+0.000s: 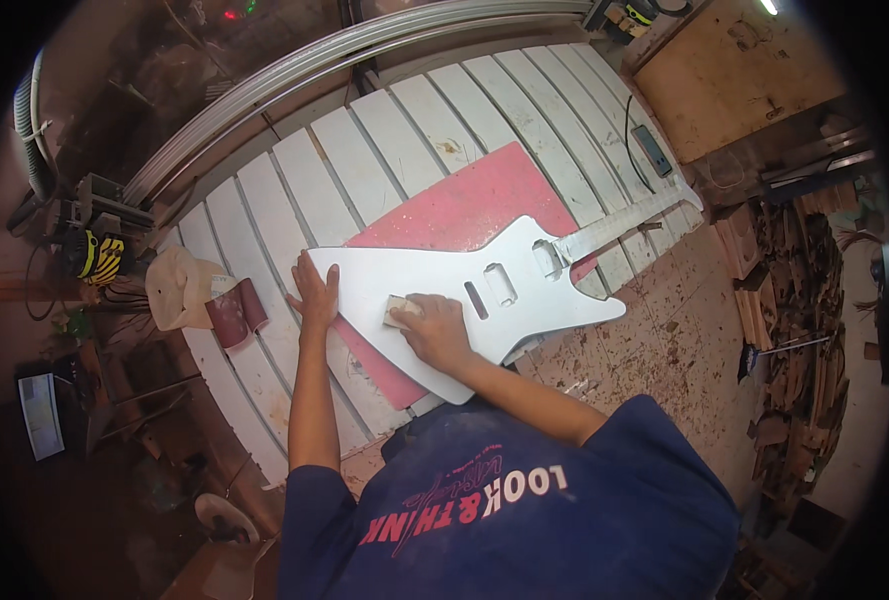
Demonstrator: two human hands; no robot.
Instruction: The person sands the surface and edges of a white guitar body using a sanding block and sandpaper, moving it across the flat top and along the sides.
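A white electric guitar body (414,268) with angular points lies flat, its neck (629,217) stretching to the right. Several dark-edged cavities are cut through its face. My left hand (314,290) rests on the body's left edge, fingers spread, holding nothing. In my right hand (436,332) is a small pale block (401,308), which looks like a sanding block; it is pressed against the white surface left of the cavities. Beneath the guitar a pink mat (449,203) shows along the far side and at the lower left.
A slatted white table (304,190) carries everything. Left of the guitar, curled dark-red sandpaper (236,316) lies beside a beige roll-like thing (177,288). A dark flat device (651,148) with a cable sits at the far right corner. Wood offcuts (799,350) are piled at right; a metal rail (264,95) runs behind.
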